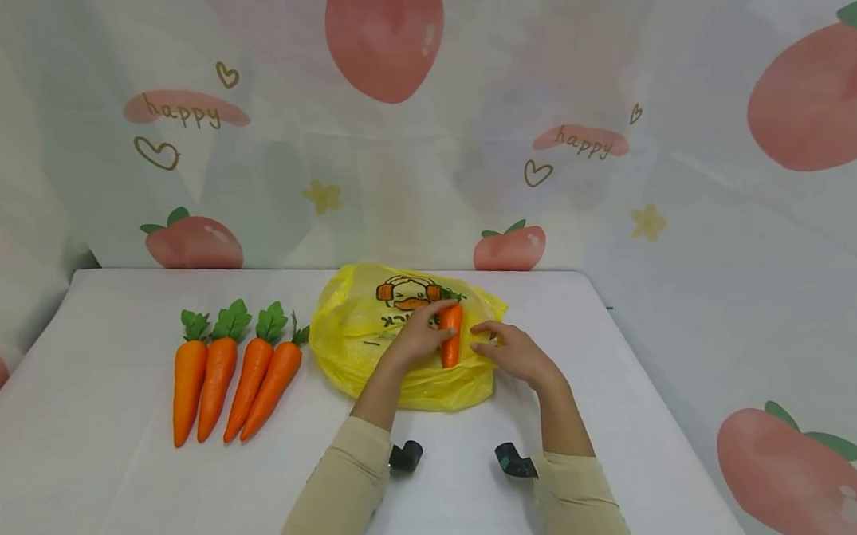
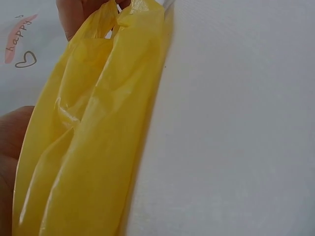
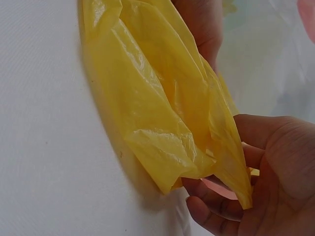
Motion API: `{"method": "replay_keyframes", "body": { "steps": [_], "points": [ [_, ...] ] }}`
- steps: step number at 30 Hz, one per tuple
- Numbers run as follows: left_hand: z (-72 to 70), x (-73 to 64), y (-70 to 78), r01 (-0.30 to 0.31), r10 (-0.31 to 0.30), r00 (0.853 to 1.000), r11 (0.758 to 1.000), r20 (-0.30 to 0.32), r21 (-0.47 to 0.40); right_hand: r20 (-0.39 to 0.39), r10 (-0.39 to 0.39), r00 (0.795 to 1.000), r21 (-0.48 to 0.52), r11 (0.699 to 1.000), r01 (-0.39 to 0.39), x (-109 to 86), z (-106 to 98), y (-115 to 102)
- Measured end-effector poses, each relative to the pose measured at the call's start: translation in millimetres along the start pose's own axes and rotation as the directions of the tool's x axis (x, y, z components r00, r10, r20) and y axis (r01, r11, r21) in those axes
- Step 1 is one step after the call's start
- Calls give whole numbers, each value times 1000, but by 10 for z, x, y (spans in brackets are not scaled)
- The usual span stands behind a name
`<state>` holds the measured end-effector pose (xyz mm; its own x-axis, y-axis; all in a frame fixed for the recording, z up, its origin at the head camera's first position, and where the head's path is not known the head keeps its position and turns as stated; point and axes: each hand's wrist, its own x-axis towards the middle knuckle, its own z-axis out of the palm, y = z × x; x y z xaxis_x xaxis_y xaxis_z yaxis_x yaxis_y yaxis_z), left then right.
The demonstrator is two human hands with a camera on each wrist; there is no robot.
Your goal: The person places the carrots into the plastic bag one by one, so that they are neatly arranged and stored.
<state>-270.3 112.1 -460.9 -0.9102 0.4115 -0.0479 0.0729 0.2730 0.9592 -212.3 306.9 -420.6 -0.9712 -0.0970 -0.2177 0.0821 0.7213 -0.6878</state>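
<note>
A yellow plastic bag [image 1: 353,343] printed with a duck's face lies on the white table. Its folds fill much of both wrist views. One orange carrot [image 1: 451,348] is at the bag's mouth, its green leaves near the print. My left hand [image 1: 419,336] reaches over the bag and holds this carrot, with thumb and forefinger at its upper part; the wrist view hides that grip behind the plastic. To the right of the carrot, my right hand [image 1: 516,351] has its fingers curled round the bag's edge, as the right hand [image 3: 280,172] shows in the right wrist view.
Several orange carrots [image 1: 218,380] with green leaves lie side by side on the white table [image 1: 107,473], left of the bag. A cloth backdrop [image 1: 424,164] printed with peaches, hearts and flowers stands behind and beside the table. Black wrist devices [image 1: 406,457] show near both sleeves.
</note>
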Motion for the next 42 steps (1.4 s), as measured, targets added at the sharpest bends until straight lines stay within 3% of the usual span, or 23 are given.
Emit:
{"method": "replay_keyframes", "body": {
  "steps": [17, 32, 42],
  "points": [
    [-172, -121, 26, 45, -44, 999, 998, 18, -44, 11, 5, 1000, -23, 1000, -5, 14, 17, -45],
    [-435, -186, -2, 22, -22, 1000, 1000, 16, -5, 0, 40, 999, -16, 999, -40, 38, 16, -6],
    [-630, -300, -10, 36, -34, 999, 996, 16, -83, -2, 31, 1000, 1, 1000, -31, 41, 13, 29]
  ]
}}
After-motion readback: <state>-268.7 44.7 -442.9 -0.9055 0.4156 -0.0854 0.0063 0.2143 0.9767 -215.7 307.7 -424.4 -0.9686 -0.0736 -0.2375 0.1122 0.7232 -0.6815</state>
